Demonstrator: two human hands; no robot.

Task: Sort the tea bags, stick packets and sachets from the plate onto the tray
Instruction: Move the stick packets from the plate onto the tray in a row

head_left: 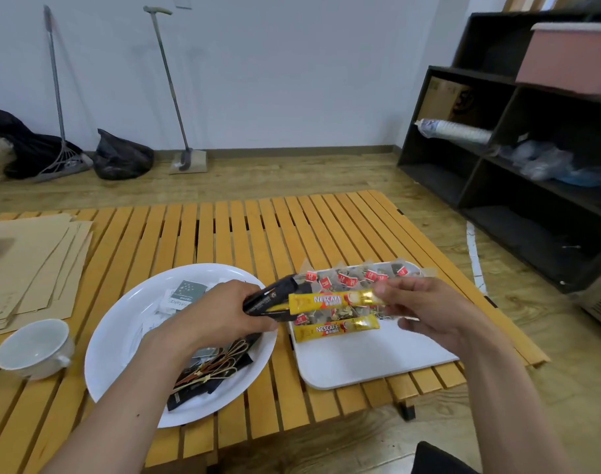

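The slatted tabletop (223, 230) fills mid-frame, bare slats toward its far edge. My plate (121, 323) sits lower left, the tray (370, 364) just beside it lower centre, its near half bare. My left hand (220, 313) grips black stick packets (268, 297); my right hand's (429, 309) fingers pinch a yellow stick packet (329, 301) over the tray.

Plate (121, 323) contents partly hidden by left hand (220, 313). Tea bags (353, 278) partly covered by right hand (429, 309). Sachet (186, 290) print too small to be read.
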